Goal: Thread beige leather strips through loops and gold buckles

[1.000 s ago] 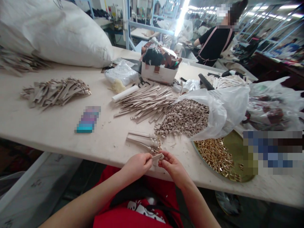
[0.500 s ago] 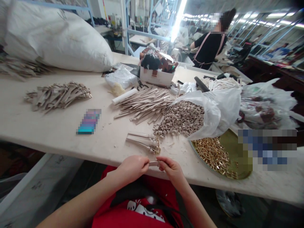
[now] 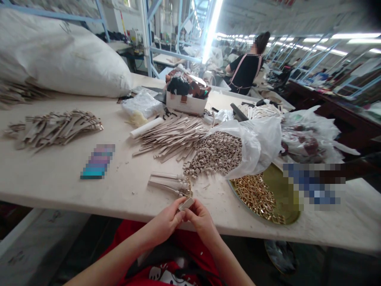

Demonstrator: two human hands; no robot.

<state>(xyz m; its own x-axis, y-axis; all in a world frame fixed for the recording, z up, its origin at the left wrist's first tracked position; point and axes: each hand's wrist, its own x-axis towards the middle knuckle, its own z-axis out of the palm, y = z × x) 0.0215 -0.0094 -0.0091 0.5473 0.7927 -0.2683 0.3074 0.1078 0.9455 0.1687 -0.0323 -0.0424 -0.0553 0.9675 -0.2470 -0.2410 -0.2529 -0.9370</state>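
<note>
At the front edge of the table, my left hand (image 3: 165, 223) is closed on a short beige strap piece (image 3: 187, 204). My right hand (image 3: 203, 219) pinches the same strap from the other side, the fingertips of both hands nearly meeting. Just beyond them lies a small bundle of beige straps (image 3: 166, 183) with gold hardware at the right end. Farther back are a heap of small beige loops (image 3: 222, 149) and a pile of flat beige strips (image 3: 175, 137). To the right, many gold buckles (image 3: 256, 194) lie in a round olive tray (image 3: 287, 196).
Another strap pile (image 3: 56, 129) and a blurred-out coloured object (image 3: 98, 161) lie left. A large white sack (image 3: 65, 55), a filled white box (image 3: 186, 104) and a clear plastic bag (image 3: 262, 135) stand behind. A person (image 3: 247, 71) is in the background.
My hands have come closer together, and the strap piece is now tilted up with its flat side showing. The whole view has shifted, so the table things appear farther left.
</note>
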